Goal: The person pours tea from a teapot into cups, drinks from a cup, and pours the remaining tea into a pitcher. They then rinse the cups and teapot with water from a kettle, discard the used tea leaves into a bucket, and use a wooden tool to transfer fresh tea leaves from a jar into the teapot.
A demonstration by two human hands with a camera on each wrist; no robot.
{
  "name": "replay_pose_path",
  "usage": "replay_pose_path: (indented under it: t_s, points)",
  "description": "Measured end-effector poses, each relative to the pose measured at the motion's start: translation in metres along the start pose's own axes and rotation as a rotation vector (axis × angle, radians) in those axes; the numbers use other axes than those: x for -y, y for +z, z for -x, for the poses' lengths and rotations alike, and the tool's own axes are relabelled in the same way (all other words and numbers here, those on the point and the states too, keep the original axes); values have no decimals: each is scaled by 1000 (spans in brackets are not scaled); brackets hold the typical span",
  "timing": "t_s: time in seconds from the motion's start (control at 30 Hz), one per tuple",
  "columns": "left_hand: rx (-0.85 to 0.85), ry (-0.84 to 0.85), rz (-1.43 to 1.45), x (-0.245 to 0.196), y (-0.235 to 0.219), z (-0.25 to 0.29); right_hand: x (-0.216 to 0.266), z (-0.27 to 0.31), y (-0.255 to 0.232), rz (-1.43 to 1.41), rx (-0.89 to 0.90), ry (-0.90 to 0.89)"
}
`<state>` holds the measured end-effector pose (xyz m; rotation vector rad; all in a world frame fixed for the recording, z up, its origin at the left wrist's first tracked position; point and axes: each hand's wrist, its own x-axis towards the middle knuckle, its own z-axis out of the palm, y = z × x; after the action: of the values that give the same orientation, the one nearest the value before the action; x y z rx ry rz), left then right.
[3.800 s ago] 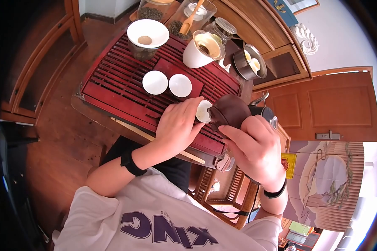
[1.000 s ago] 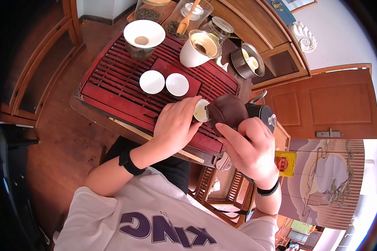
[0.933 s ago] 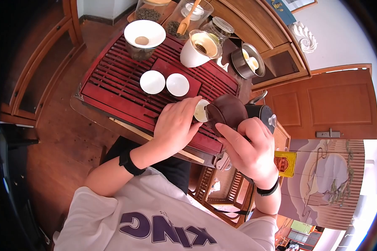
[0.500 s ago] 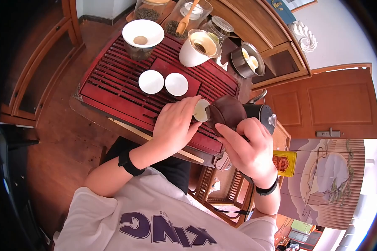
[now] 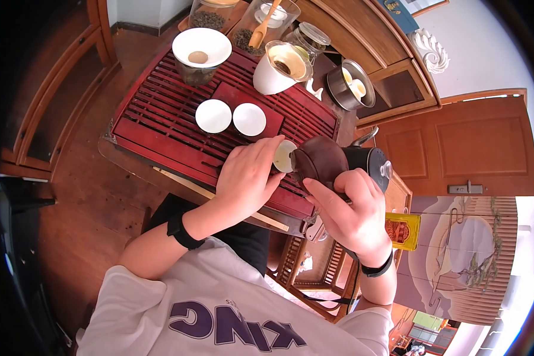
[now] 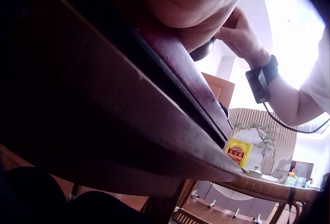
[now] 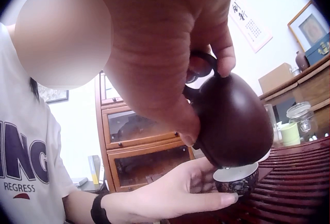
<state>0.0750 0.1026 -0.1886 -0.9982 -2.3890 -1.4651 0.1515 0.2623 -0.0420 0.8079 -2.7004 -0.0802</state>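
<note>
My right hand grips the handle of a dark brown clay teapot, tilted with its mouth end at a small teacup. The cup is white inside, with pale yellowish liquid in it. My left hand holds this cup at the tea tray's near side. In the right wrist view, thumb and fingers lie around the patterned dark outside of the cup, right under the teapot. In the left wrist view the cup is hidden behind the hand.
Two white cups stand on the slatted red tea tray. Behind them are a glass vessel topped by a white strainer and a white pitcher. A steel pot and black kettle stand at right.
Both hands keep their hold. The teapot has moved slightly left in the head view. Pale liquid in the cup looks more even than before.
</note>
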Motion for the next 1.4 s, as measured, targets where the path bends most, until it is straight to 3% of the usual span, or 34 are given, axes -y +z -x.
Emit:
replay_pose_path:
  t_s: [0.3,0.47,0.77,1.2,1.27,1.3,1.37,1.4]
  points:
    - [2,-4,-13,0,0,1,-1,1,0,20,-9,-19]
    - [-5,4,-9,1,0,1,0,0,0,-140,-44,126]
    - [-19,18,-8,1,1,0,-7,9,9,-153,-89,155]
    - [-33,32,-21,3,3,0,-6,5,2,-136,-92,100]
    - [-31,29,-15,3,3,0,-3,9,10,-312,-195,305]
    - [-31,26,-9,3,3,0,-3,14,14,-312,-195,304]
    - [-45,34,-12,4,3,1,-5,25,24,-479,-261,622]
    - [-54,44,-12,4,4,1,-4,29,32,-480,-261,619]
